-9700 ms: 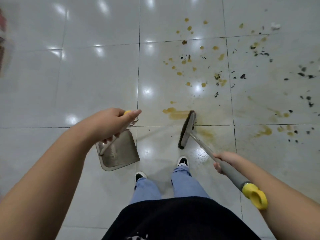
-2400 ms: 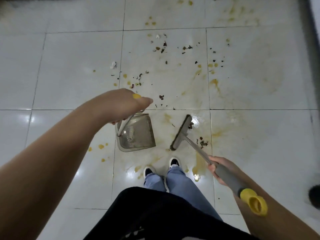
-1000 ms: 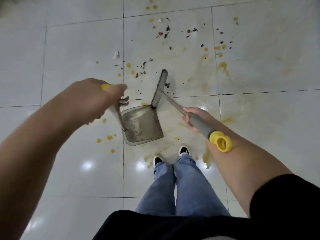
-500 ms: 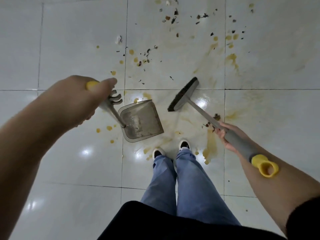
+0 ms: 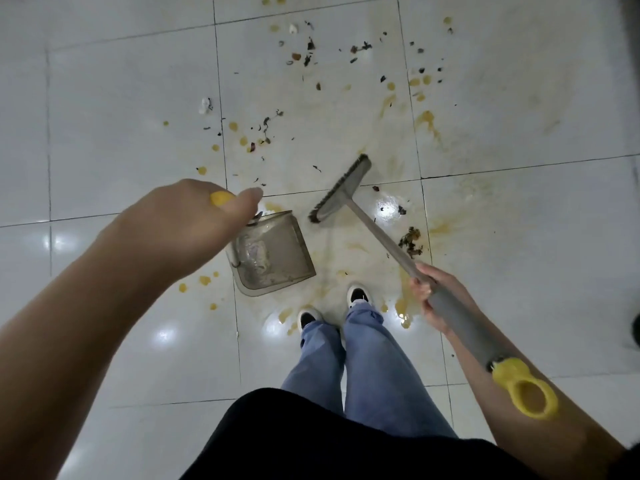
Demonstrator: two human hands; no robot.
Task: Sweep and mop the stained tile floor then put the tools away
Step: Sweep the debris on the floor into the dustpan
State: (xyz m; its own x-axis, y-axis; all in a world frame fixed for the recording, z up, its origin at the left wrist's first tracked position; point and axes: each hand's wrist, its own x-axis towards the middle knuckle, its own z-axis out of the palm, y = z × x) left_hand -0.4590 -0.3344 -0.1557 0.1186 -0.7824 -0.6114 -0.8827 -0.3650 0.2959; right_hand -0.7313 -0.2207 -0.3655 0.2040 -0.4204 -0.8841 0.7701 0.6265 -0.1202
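Since half a second ago, the broom head is swinging slightly out, away from the feet, and the dustpan is sitting much where it was. Across the tile floor, yellow stains and dark debris are lying mostly beyond both tools, with one clump just right of the broom shaft. The dustpan's open mouth is facing away from the feet, just left of the broom head. The broom's long axis is running diagonally from the head down-right to the right hand, whose grip is clamped around the grey handle. The left hand is gripping the dustpan's yellow-tipped handle. Sweeping probably needs the far scraps drawn back toward the pan.
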